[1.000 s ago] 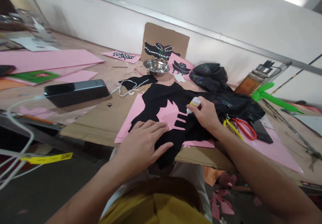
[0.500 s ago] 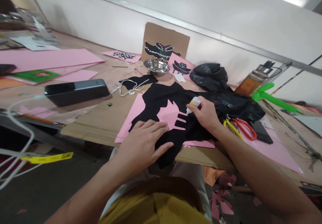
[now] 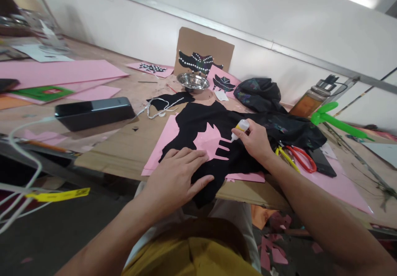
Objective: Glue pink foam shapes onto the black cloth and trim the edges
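Observation:
My left hand (image 3: 181, 172) lies flat, fingers stretched out, with its fingertips on the lower left edge of a pink cut-out (image 3: 208, 141). That cut-out has a spiky outline and several narrow prongs pointing right. Under it spreads a piece of black cloth (image 3: 192, 119), lying over pink sheets (image 3: 159, 148). My right hand (image 3: 256, 139) is wrapped around a small white glue bottle (image 3: 243, 124) with a yellow band. The bottle is tipped down, its nozzle by the end of the topmost prong. Whether glue is flowing cannot be made out.
Cardboard (image 3: 111, 154) lies beneath the work. Red-handled pliers (image 3: 302, 159) rest right of my right hand, near a dark phone (image 3: 324, 164). Behind are a metal bowl (image 3: 192, 82), beaded black shapes (image 3: 200, 63) and a tilted bottle (image 3: 312, 96). A black power bank (image 3: 94, 113) stands left.
My right hand has shifted very slightly to the right with the glue bottle, still by the top prong. My left hand stays in place.

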